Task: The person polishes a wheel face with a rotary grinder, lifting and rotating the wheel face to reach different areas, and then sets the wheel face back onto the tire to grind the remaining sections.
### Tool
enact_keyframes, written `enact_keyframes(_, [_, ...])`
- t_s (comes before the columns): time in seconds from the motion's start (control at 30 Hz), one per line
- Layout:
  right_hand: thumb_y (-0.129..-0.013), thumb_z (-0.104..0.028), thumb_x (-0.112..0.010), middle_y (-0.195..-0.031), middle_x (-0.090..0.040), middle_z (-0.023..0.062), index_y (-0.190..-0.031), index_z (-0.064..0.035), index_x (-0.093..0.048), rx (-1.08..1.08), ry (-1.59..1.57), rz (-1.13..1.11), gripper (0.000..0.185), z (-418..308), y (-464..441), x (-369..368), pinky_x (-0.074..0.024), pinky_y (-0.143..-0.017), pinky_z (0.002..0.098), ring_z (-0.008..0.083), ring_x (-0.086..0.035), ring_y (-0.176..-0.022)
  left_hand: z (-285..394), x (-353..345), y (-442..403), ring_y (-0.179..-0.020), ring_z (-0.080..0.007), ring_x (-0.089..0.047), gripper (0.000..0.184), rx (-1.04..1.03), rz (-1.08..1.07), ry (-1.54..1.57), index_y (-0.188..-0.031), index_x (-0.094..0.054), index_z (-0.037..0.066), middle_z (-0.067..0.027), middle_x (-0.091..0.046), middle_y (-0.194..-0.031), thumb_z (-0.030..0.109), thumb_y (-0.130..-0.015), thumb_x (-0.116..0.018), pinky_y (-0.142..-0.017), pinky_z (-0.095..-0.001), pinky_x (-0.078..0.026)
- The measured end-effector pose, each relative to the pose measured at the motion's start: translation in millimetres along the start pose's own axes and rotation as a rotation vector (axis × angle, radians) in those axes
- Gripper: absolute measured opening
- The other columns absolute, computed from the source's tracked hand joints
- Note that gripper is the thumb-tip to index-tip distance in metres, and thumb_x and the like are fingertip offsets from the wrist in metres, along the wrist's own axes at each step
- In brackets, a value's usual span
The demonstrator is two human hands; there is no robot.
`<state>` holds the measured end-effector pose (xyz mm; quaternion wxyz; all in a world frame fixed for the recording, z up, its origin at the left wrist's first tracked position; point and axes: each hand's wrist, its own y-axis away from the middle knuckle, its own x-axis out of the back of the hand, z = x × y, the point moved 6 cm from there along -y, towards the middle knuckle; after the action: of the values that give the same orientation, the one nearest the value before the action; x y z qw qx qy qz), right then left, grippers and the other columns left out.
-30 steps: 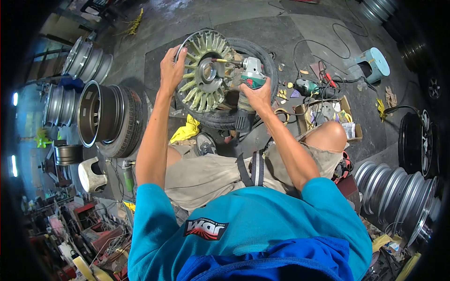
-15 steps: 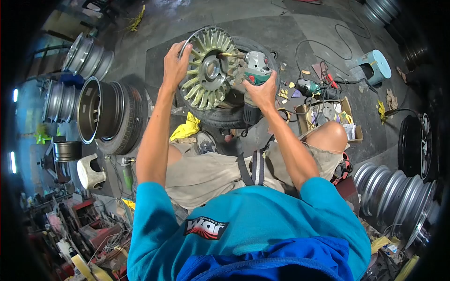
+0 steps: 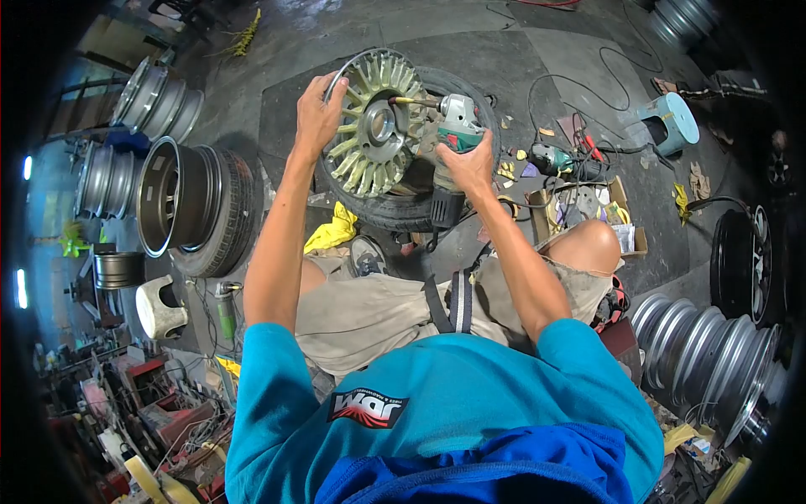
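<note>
My left hand (image 3: pixel 318 116) is closed on the left edge of a spoked wheel rim (image 3: pixel 363 160), which stands tilted against a tire (image 3: pixel 395 213) lying on the floor. Wrapped in my right hand (image 3: pixel 472 161) is a green and grey angle grinder (image 3: pixel 462 122), its body hanging downward. From the grinder's head a long thin attachment (image 3: pixel 413 101) reaches left to the rim, near the hub. Whether its tip touches the metal, I cannot tell.
A cardboard box (image 3: pixel 619 195) of odds and ends sits to the right, near a second power tool (image 3: pixel 550 158) and loose cables. Beyond is a blue stool (image 3: pixel 678 122). Rims (image 3: pixel 709 353) lie at right, and a rim with tire (image 3: pixel 227 214) stands at left. A yellow cloth (image 3: pixel 336 228) lies near my foot.
The grinder in my right hand has shifted slightly left and its body has swung a little. My left hand keeps its hold on the rim. A foot now shows beyond the stool.
</note>
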<state>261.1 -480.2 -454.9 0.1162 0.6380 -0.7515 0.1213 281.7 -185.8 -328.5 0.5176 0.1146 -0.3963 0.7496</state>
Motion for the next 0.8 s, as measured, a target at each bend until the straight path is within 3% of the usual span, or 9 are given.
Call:
enact_keyframes(0.43, [-0.067,-0.03,-0.09,-0.115,-0.067,0.0298,-0.131,0.0061,-0.041,0.032,0.015,-0.01,0.088,-6.3,-0.2,-0.2,-0.0531,-0.094,0.0464,0.0409,-0.068,-0.106,4.9,-2.9,-1.9,-0.099,-0.0336,-0.069,0.037,-0.06,0.016,-0.009,-0.119,-0.071,-0.001,-0.0179,-0.071,-0.107,0.029,-0.099,-0.065,-0.089,-0.0387,-0.052])
enact_keyframes(0.5, [-0.067,-0.03,-0.09,-0.115,-0.067,0.0296,-0.131,0.0057,-0.041,0.071,-0.017,0.012,0.088,-4.5,-1.6,4.5,-0.0531,-0.094,0.0463,0.0404,-0.068,-0.106,-2.5,-4.2,-3.1,-0.103,-0.0239,-0.069,0.037,-0.048,-0.003,-0.051,-0.122,-0.07,-0.001,-0.015,-0.073,-0.11,0.029,-0.102,-0.065,-0.092,-0.0333,-0.05])
enact_keyframes(0.73, [-0.067,-0.027,-0.09,-0.116,-0.067,0.0263,-0.133,0.0039,-0.043,0.059,-0.048,-0.002,0.087,15.6,1.2,8.9,-0.0528,-0.094,0.0454,0.0388,-0.068,-0.107,-1.8,-5.1,-8.6,-0.104,-0.0267,-0.07,0.038,-0.058,-0.002,-0.064,-0.122,-0.07,0.0,-0.0159,-0.073,-0.111,0.031,-0.102,-0.064,-0.093,-0.0342,-0.05])
enact_keyframes(0.8, [-0.066,-0.028,-0.089,-0.114,-0.068,0.0255,-0.131,0.0047,-0.044,-0.017,0.082,-0.012,0.085,36.8,6.9,10.7,-0.0529,-0.093,0.0441,0.0362,-0.068,-0.105,-7.6,-2.8,-7.6,-0.106,-0.0279,-0.07,0.04,-0.023,-0.013,-0.088,-0.123,-0.07,0.001,-0.0165,-0.073,-0.114,0.034,-0.102,-0.064,-0.094,-0.0352,-0.051])
